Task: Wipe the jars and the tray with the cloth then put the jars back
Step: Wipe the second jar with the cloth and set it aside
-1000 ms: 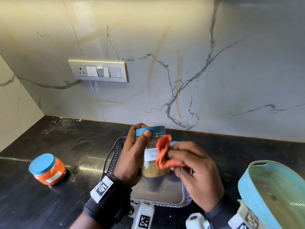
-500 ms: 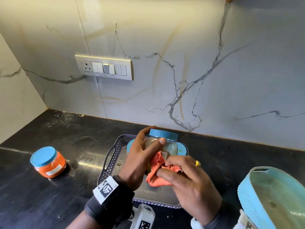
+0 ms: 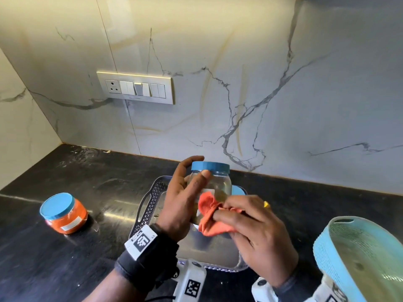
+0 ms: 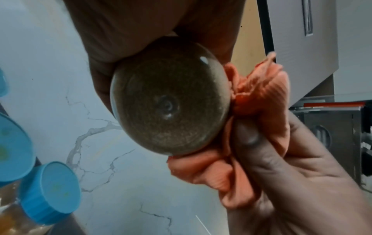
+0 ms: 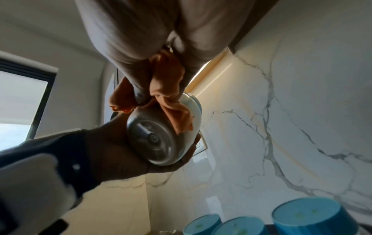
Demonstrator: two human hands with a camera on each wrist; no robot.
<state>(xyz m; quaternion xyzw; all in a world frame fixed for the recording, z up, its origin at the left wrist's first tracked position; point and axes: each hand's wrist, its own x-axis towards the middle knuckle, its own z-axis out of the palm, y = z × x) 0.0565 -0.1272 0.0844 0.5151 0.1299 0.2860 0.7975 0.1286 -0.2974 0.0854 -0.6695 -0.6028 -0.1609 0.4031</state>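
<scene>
My left hand (image 3: 185, 199) grips a clear jar (image 3: 214, 182) with a blue lid and brownish powder, held upright above the grey perforated tray (image 3: 150, 199). My right hand (image 3: 246, 223) pinches a bunched orange cloth (image 3: 207, 216) against the jar's lower side. Seen from below, the jar's round base (image 4: 171, 98) shows with the cloth (image 4: 259, 101) pressed on its right. In the right wrist view the cloth (image 5: 167, 82) drapes over the jar (image 5: 161, 136). An orange jar (image 3: 64, 213) with a blue lid stands on the counter at the left. Other blue-lidded jars (image 5: 306, 217) stand below.
The black counter (image 3: 91, 182) runs back to a marble wall with a switch panel (image 3: 135, 87). A light blue basket (image 3: 359, 258) sits at the right, close to my right wrist. The wall corner closes the left side.
The jar has turned in my left hand, its label no longer facing me, and sits a little higher. The cloth slid down from the jar's upper side to its lower side.
</scene>
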